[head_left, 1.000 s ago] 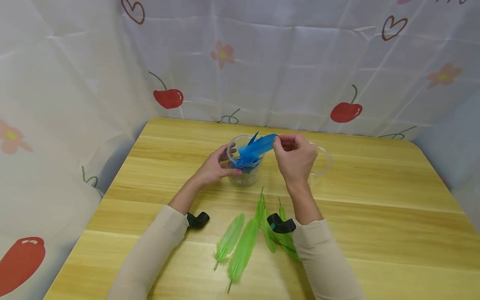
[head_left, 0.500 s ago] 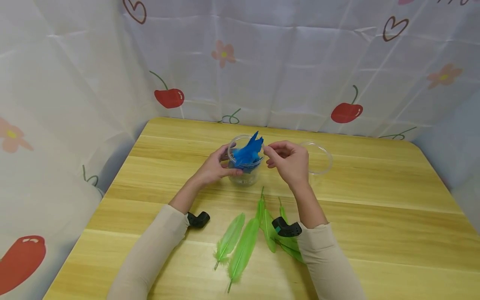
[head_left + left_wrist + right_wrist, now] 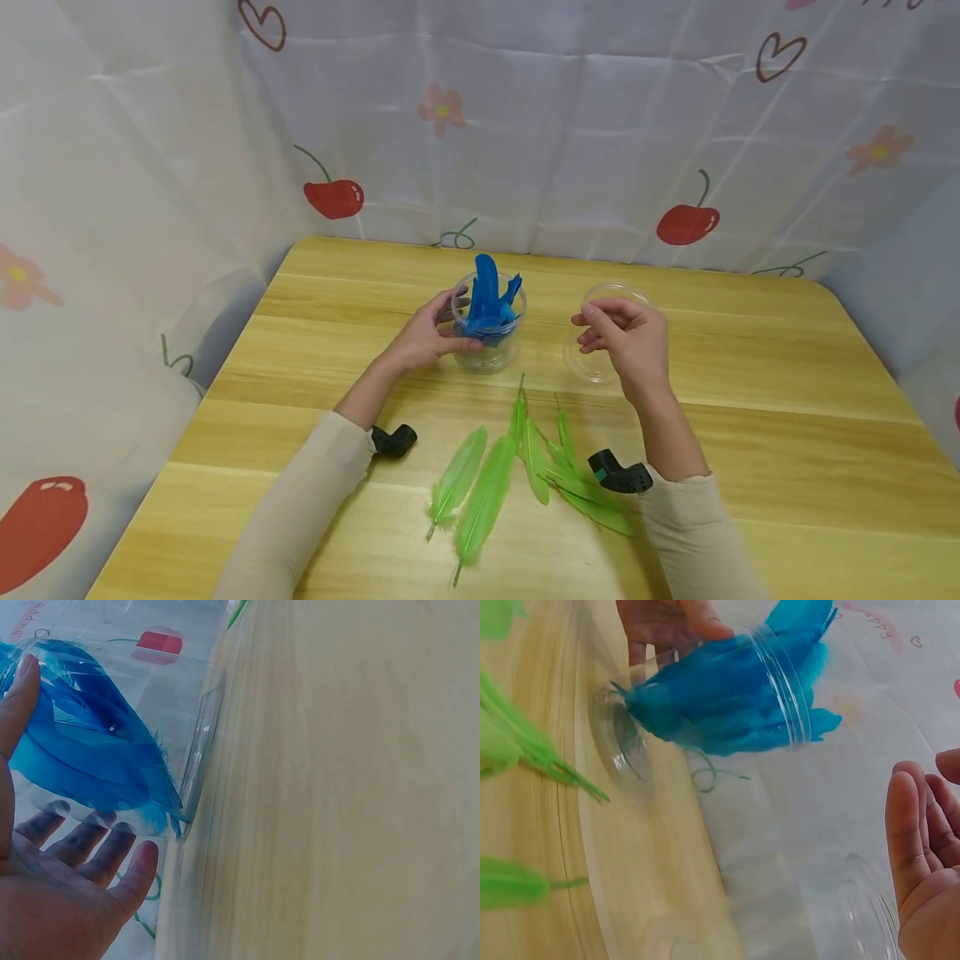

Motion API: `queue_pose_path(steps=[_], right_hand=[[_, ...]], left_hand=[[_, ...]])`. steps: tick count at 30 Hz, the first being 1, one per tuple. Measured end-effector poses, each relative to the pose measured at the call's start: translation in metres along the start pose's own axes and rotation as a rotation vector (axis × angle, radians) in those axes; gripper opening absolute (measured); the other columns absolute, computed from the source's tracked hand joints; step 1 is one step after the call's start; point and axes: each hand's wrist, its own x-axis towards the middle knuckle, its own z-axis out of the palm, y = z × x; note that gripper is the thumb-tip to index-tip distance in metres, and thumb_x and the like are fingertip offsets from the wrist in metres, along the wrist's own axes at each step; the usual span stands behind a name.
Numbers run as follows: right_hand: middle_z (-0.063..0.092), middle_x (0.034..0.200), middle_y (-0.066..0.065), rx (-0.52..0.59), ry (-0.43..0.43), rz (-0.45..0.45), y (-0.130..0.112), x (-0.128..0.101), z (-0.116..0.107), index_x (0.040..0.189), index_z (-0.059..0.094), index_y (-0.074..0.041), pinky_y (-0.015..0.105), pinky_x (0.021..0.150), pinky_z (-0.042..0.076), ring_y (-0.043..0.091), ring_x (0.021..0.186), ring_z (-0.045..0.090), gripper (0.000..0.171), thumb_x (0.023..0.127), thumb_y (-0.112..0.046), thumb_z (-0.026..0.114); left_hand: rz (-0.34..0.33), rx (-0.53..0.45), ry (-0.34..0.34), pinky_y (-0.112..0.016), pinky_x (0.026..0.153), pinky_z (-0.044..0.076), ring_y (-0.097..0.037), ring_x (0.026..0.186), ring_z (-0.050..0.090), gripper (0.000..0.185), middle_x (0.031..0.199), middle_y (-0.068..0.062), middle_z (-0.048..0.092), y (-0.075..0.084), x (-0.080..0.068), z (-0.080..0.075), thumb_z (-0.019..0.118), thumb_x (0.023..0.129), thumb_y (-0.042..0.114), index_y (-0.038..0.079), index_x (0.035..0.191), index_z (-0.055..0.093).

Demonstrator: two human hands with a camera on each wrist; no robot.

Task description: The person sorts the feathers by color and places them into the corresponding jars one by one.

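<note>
My left hand (image 3: 420,340) holds a clear plastic jar (image 3: 483,360) upright on the table, thumb in front and fingers around the far side. Blue feathers (image 3: 486,292) fill the jar, and a few tips stick up above its rim; the left wrist view shows more blue feathers (image 3: 90,761) bunched inside. To the right, my right hand (image 3: 637,346) hovers with loosely bent fingers and nothing between them. It overlaps a second clear plastic jar (image 3: 592,368) in the head view, hiding part of it. Closer to me lie several green feathers (image 3: 487,492).
The light wooden table (image 3: 787,400) ends at a white printed curtain (image 3: 570,150) behind and at the sides. Other green feathers (image 3: 588,492) lie in an overlapping heap beside the right forearm. Black wrist cameras (image 3: 620,472) sit on both arms.
A blue feather pinched in my right hand has gone into the left jar and been let go. The right hand has moved away rightward, to the second jar. The left hand stays put.
</note>
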Motion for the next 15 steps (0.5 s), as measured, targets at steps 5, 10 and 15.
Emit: queue_pose_path(steps=[5, 10, 15], right_hand=[[0.073, 0.076, 0.008, -0.002, -0.023, 0.02, 0.0, -0.006, -0.012, 0.097, 0.062, 0.021, 0.03, 0.053, 0.058, 0.018, 0.054, 0.065, 0.029, 0.093, -0.006, 0.069], [0.073, 0.077, 0.007, -0.025, -0.041, 0.036, 0.0, -0.013, -0.022, 0.092, 0.069, 0.01, 0.029, 0.053, 0.058, 0.017, 0.055, 0.066, 0.016, 0.093, -0.007, 0.069], [0.073, 0.076, 0.007, -0.021, -0.033, 0.036, -0.001, -0.019, -0.029, 0.093, 0.068, 0.011, 0.029, 0.053, 0.058, 0.017, 0.055, 0.066, 0.017, 0.093, -0.005, 0.069]], left_hand=[[0.004, 0.0, 0.0, -0.045, 0.108, 0.041, -0.031, 0.137, 0.041, 0.086, 0.151, -0.012, 0.043, 0.0, 0.0, 0.0, 0.082, 0.083, 0.019, 0.015, 0.154, 0.033], [0.003, -0.001, -0.003, -0.045, 0.108, 0.04, -0.031, 0.138, 0.041, 0.086, 0.152, -0.012, 0.042, 0.001, -0.001, 0.0, 0.082, 0.083, 0.018, 0.015, 0.154, 0.033], [0.006, 0.0, -0.004, -0.046, 0.109, 0.04, -0.031, 0.138, 0.041, 0.086, 0.152, -0.012, 0.042, 0.001, -0.001, 0.0, 0.082, 0.083, 0.018, 0.015, 0.154, 0.033]])
